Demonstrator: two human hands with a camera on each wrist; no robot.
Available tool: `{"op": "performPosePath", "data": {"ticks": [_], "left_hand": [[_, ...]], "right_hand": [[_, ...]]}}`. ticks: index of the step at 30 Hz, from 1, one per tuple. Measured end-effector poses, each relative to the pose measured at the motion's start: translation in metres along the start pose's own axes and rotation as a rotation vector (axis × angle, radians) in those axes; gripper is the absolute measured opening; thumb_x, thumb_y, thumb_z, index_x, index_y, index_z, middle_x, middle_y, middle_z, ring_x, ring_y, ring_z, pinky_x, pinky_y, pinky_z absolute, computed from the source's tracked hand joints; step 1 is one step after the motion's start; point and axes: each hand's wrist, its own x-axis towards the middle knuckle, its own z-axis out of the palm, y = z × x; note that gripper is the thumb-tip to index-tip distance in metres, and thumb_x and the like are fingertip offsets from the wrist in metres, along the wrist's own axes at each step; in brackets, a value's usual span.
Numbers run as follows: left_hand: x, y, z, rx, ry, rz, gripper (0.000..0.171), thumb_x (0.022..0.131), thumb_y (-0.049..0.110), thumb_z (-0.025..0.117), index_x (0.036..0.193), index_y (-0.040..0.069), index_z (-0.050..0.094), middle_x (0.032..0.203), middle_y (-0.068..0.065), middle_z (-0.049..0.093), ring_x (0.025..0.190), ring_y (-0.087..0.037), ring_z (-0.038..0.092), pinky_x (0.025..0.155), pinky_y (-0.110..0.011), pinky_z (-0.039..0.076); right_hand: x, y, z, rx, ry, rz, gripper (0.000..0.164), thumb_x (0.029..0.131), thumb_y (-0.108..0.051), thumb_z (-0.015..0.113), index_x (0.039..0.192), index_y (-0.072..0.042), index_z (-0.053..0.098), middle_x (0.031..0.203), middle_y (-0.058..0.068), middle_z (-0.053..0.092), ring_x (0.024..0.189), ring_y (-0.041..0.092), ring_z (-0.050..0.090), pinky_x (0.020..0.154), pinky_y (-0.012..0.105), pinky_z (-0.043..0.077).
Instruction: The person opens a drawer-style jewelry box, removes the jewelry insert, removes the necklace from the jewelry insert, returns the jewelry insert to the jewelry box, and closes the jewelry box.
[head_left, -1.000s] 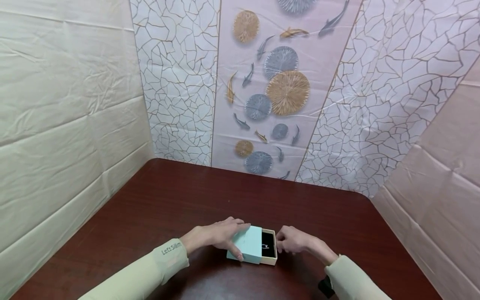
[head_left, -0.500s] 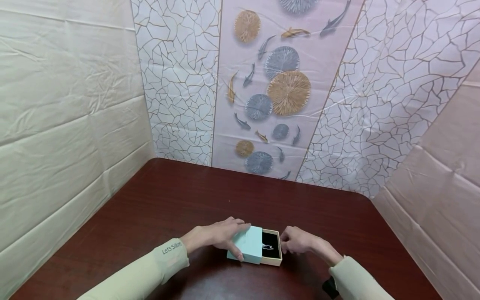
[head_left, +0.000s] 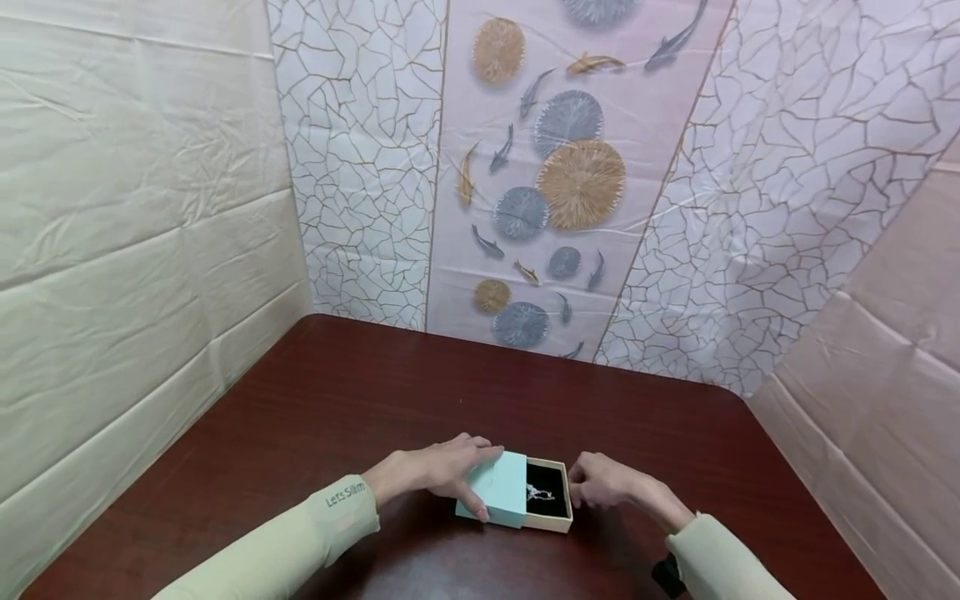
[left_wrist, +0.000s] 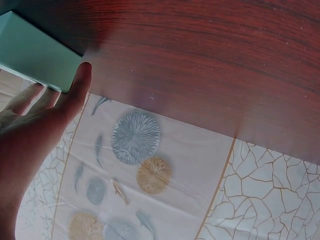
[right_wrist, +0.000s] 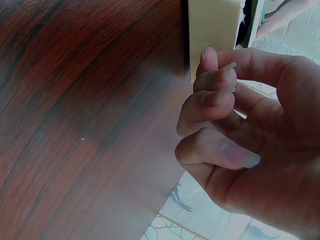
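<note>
A pale turquoise box sleeve [head_left: 504,487] lies on the table, with a cream drawer [head_left: 547,524] partly out of its right side. On the drawer's black lining rests a piece of silver jewellery [head_left: 540,493], its left part hidden under the sleeve. My left hand [head_left: 447,471] holds the sleeve, thumb on the near side and fingers over the far edge; the left wrist view shows fingertips along the sleeve [left_wrist: 37,52]. At the drawer's right end, my right hand [head_left: 609,481] pinches with thumb and index finger, the other fingers curled beside the cream end wall [right_wrist: 212,27].
The dark red-brown table [head_left: 390,375] extends behind and around the box. A patterned cloth wall [head_left: 525,275] rises at the back, with pale creased cloth [head_left: 150,208] on the left and more on the right. A black band [head_left: 667,575] shows at the right sleeve.
My right hand has moved right and the drawer has slid farther out of the sleeve, showing more black lining and jewellery. My left hand has kept its hold on the sleeve.
</note>
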Motion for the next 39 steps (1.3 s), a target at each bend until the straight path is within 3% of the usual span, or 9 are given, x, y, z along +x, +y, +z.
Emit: {"op": "performPosePath", "data": {"ticks": [13, 23, 28, 33, 39], "left_hand": [[-0.001, 0.002, -0.001, 0.005, -0.004, -0.002, 0.097, 0.071, 0.050, 0.081, 0.150, 0.019, 0.035, 0.149, 0.000, 0.041, 0.129, -0.017, 0.040, 0.099, -0.036, 0.043], [0.001, 0.000, -0.002, 0.034, 0.006, 0.003, 0.095, 0.070, 0.052, 0.082, 0.148, 0.019, 0.038, 0.144, 0.003, 0.046, 0.124, -0.014, 0.044, 0.097, -0.033, 0.044], [-0.001, 0.002, -0.006, 0.086, -0.011, -0.012, 0.095, 0.069, 0.056, 0.081, 0.145, 0.019, 0.039, 0.139, 0.004, 0.050, 0.120, -0.013, 0.046, 0.099, -0.037, 0.043], [0.003, 0.010, -0.007, 0.146, -0.020, -0.020, 0.103, 0.066, 0.067, 0.076, 0.147, 0.018, 0.035, 0.144, 0.003, 0.046, 0.133, -0.015, 0.039, 0.109, -0.048, 0.033], [0.021, 0.030, 0.004, 0.200, 0.022, 0.056, 0.106, 0.070, 0.077, 0.064, 0.151, 0.017, 0.031, 0.152, 0.001, 0.039, 0.140, -0.017, 0.034, 0.110, -0.050, 0.032]], "right_hand": [[-0.004, 0.002, -0.002, 0.019, -0.019, 0.023, 0.020, 0.079, 0.002, 0.053, 0.065, -0.004, 0.066, 0.049, 0.001, 0.054, 0.040, 0.007, 0.043, 0.041, 0.021, 0.035], [-0.005, 0.004, -0.004, -0.015, 0.003, 0.034, 0.024, 0.086, 0.001, 0.056, 0.064, -0.005, 0.065, 0.049, 0.003, 0.058, 0.039, 0.007, 0.045, 0.040, 0.021, 0.037], [-0.005, -0.008, -0.007, -0.103, 0.114, 0.056, 0.015, 0.087, -0.007, 0.066, 0.072, -0.010, 0.063, 0.058, -0.001, 0.061, 0.048, 0.009, 0.050, 0.046, 0.026, 0.039], [-0.001, -0.024, -0.005, -0.252, 0.281, 0.018, 0.008, 0.086, -0.007, 0.065, 0.080, -0.013, 0.066, 0.064, -0.007, 0.060, 0.053, 0.008, 0.051, 0.049, 0.028, 0.040], [0.003, -0.033, 0.008, -0.371, 0.305, 0.069, 0.019, 0.080, -0.011, 0.072, 0.065, -0.016, 0.062, 0.058, -0.006, 0.054, 0.053, 0.010, 0.049, 0.051, 0.034, 0.041]]}}
